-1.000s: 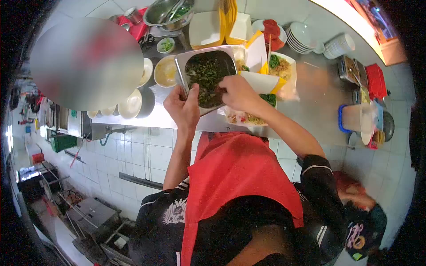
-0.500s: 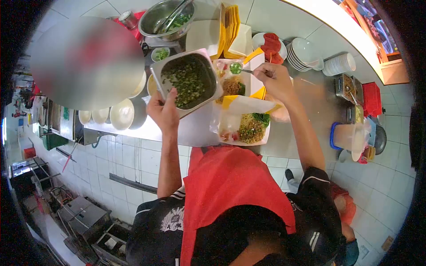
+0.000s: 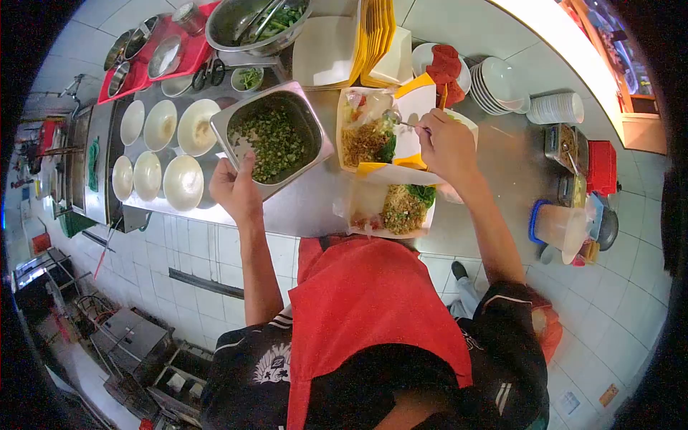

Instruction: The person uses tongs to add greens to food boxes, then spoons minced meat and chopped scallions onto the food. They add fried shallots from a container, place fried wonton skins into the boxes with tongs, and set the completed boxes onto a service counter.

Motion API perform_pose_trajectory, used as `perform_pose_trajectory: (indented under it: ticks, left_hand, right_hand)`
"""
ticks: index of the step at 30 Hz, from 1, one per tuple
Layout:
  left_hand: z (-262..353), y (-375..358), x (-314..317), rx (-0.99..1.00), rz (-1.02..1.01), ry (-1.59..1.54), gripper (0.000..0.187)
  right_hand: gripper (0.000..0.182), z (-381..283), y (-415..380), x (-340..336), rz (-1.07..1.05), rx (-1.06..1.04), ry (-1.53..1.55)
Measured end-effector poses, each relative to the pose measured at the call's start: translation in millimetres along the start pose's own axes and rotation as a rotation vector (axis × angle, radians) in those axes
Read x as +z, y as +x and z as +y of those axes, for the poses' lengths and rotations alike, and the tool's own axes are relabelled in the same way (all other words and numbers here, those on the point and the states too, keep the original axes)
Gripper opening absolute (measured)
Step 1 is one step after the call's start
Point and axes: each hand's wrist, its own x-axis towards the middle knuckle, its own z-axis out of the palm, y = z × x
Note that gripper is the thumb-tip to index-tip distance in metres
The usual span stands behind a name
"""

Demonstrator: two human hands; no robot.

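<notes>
My left hand (image 3: 238,188) grips the lower left edge of a square metal container (image 3: 315,143) holding chopped green onions (image 3: 276,140). A metal spoon (image 3: 393,117) is in my right hand (image 3: 446,143), its bowl over the upper takeout box (image 3: 346,159). That box has noodles with brown topping (image 3: 365,143) and dark leafy greens (image 3: 387,148) inside. Nearer my body sits a second open box (image 3: 356,208) with noodles (image 3: 403,210) sprinkled with green bits, and greens at its corner.
Several pale bowls (image 3: 183,183) stand left of the container. Behind are a red tray (image 3: 192,54), a steel bowl with greens (image 3: 215,32), and stacked yellow-edged boxes (image 3: 373,43). White plates (image 3: 487,86), stacked cups (image 3: 555,108) and a plastic tub (image 3: 557,221) are at right.
The container has moved left with my left hand. The spoon held green onions over the box and now looks nearly empty. A person who stood at the upper left is gone, uncovering bowls and the red tray.
</notes>
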Motion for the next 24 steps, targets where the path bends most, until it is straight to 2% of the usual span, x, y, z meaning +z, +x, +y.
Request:
perform_pose_trajectory:
  ticks: [5, 7, 8, 9, 10, 11, 13, 16, 18, 19, 22, 24]
  left_hand:
    - [-6.9, 2.1, -0.1, -0.011, -0.019, -0.009, 0.022]
    - [-5.3, 2.1, -1.5, -0.039, -0.037, 0.037, 0.007]
    - [-3.5, 2.8, -0.9, -0.051, -0.05, 0.058, 0.014]
    - [0.0, 3.4, 2.5, -0.039, -0.049, 0.026, 0.007]
    - [5.3, 2.6, 7.7, -0.028, -0.046, -0.005, 0.008]
    - [10.9, 1.9, 12.6, -0.014, -0.041, -0.034, 0.016]
    - [23.0, 0.7, 21.7, 0.004, -0.075, -0.037, 0.009]
    - [32.9, -4.7, 38.9, 0.02, -0.154, -0.115, 0.007]
    - [52.1, -11.5, 55.8, 0.071, -0.195, -0.055, 0.007]
    - [57.1, -14.7, 65.7, 0.054, -0.23, -0.133, 0.007]
    - [66.6, -25.3, 87.2, 0.195, -0.267, 0.019, 0.011]
    - [67.0, -30.5, 102.6, 0.172, -0.288, -0.007, 0.022]
  right_hand:
    - [0.002, 1.8, 3.6, 3.1, 0.007, 0.013, 0.01]
    - [0.002, 4.7, 3.6, 2.1, -0.017, 0.067, 0.096]
    - [0.003, 6.8, 3.4, 1.5, -0.032, 0.128, 0.206]
    - [0.004, 9.3, 3.7, 0.6, -0.045, 0.187, 0.316]
    - [0.005, 11.9, 3.7, -0.2, -0.059, 0.245, 0.427]
    - [0.006, 16.1, 5.0, -0.4, -0.072, 0.267, 0.51]
    - [0.009, 22.7, 9.3, 0.6, -0.099, 0.306, 0.683]
    - [0.008, -16.9, 20.7, -22.0, -0.028, 0.145, 0.676]
    - [0.008, -40.6, 28.8, -26.3, 0.11, -0.074, 0.375]
    - [0.009, -48.6, 30.9, -27.1, 0.177, -0.179, 0.218]
    - [0.013, -59.6, 31.9, -28.3, -0.018, -0.129, -0.043]
    - [0.015, -56.2, 29.4, -28.5, -0.031, -0.12, 0.11]
